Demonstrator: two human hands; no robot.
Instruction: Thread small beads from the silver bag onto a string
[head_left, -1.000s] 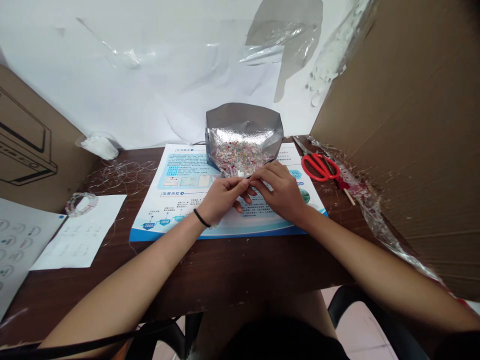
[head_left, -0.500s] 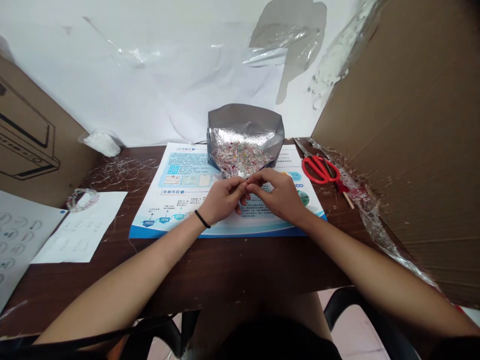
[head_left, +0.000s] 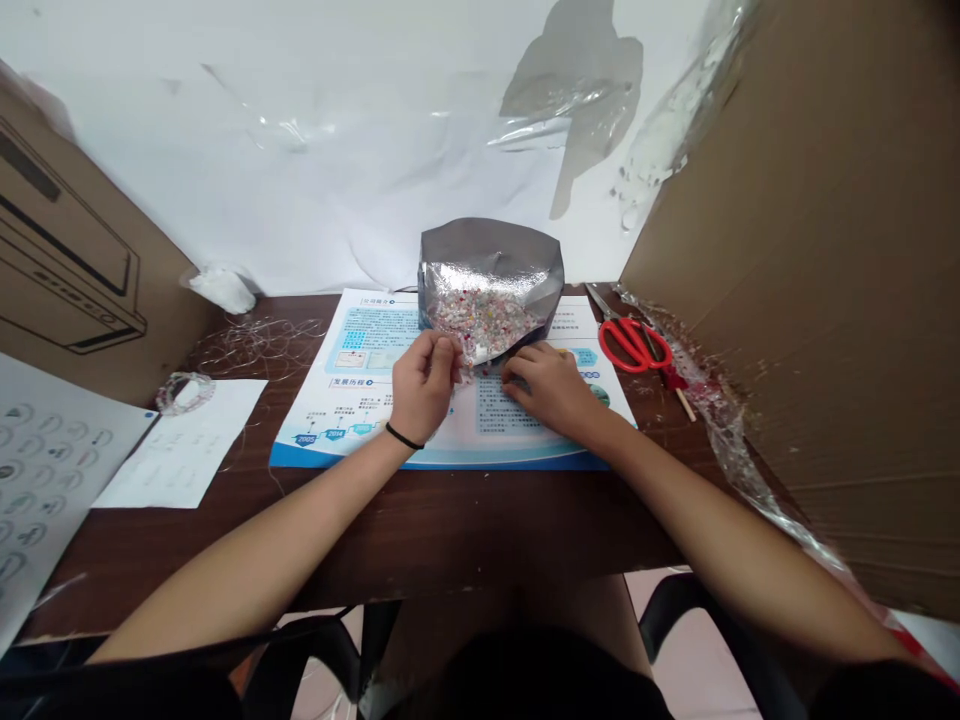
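Observation:
A silver foil pouch [head_left: 489, 262] stands open on the poster, full of tiny multicoloured beads [head_left: 481, 320]. My left hand [head_left: 424, 385] is raised with curled fingers at the pouch's lower left edge. Whether those fingers pinch anything small, I cannot tell. My right hand [head_left: 541, 390] lies low on the printed poster [head_left: 352, 335], its fingertips pointing left, just below the pouch's front edge. A few loose beads lie by the pouch mouth, between my hands. A black band circles my left wrist.
Red-handled scissors [head_left: 634, 345] lie at right on the dark wood table [head_left: 450, 530], beside crinkled clear plastic film [head_left: 720, 420]. At left are a tangle of fine thread [head_left: 255, 345], a beaded loop [head_left: 185, 393], and white paper [head_left: 187, 445]. Cardboard panels [head_left: 810, 250] flank the table.
My hands have drawn apart, no longer meeting at the fingertips. My left hand has turned upright beside the pouch, and my right hand has dropped to the poster.

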